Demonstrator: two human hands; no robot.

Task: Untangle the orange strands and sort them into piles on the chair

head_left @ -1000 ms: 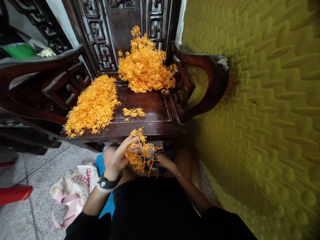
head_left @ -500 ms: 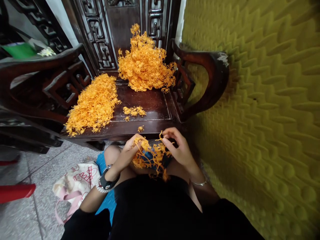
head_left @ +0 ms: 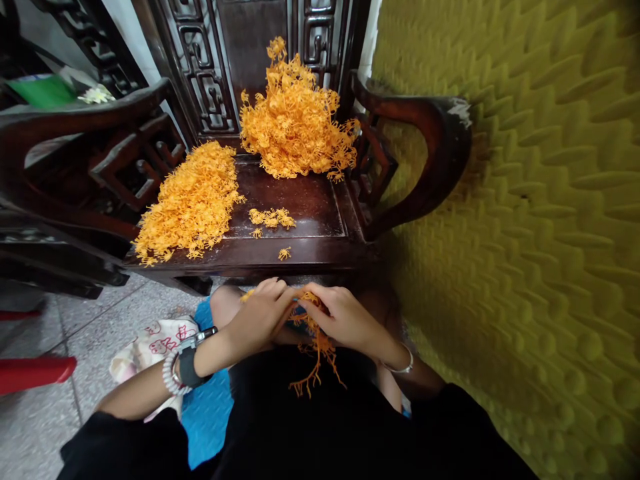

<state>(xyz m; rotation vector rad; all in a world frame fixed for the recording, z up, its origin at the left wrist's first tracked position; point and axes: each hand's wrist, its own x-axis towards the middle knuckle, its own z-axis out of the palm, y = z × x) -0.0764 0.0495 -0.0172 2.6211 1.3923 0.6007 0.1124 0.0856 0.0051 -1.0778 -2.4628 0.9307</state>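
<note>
Just past the front edge of the chair, over my lap, both hands are close together with their fingertips meeting. My left hand is closed, palm down, with a bit of orange showing at its left side. My right hand is curled round a bunch of orange plastic flower sprigs, whose thin branching stems hang below the fingers. The exact grip is hidden behind the fingers. Ahead on the dark wooden chair are small spidery orange pieces, with one single orange piece near the front edge.
A large orange heap stands at the chair's back, and a flatter orange pile lies on its left. The right armrest adjoins a yellow-green textured wall. A printed cloth bag and a red object are at lower left.
My hands have come together from apart. My left hand has turned palm down and moved over toward the right one, and bare orange stems now hang lower under the right hand.
</note>
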